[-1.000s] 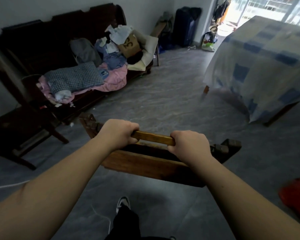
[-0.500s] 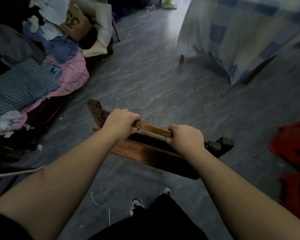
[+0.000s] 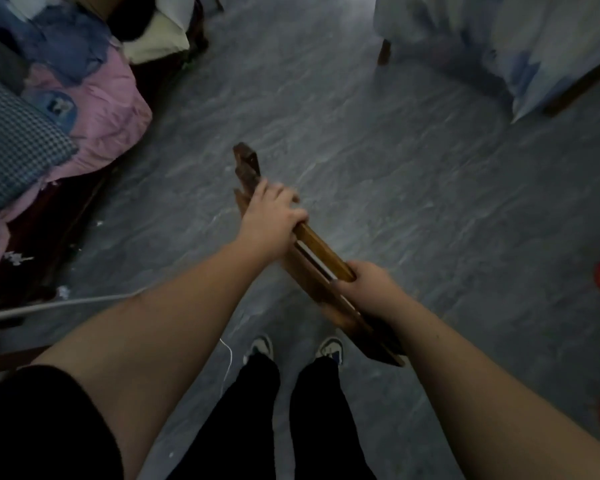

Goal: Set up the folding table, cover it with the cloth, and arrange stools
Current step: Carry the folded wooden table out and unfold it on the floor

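Brown wooden folding stool [image 3: 326, 261], collapsed, carried above the grey floor [image 3: 378, 174]. Right hand [image 3: 369, 289] clasps the near stretch of its top rail; left hand [image 3: 272, 220] clasps farther out. Long axis runs near-right to far-left. Cloth-covered table [image 3: 520, 43] stands beyond, far right.

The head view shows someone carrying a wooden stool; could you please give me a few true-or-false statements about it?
1. Both hands grip the wooden stool. True: the left hand and the right hand both hold it.
2. The stool stands on the floor. False: it is held above the grey floor.
3. The cloth-covered table is at upper right. True.
4. The pink cloth lies at the right. False: it is at the left.
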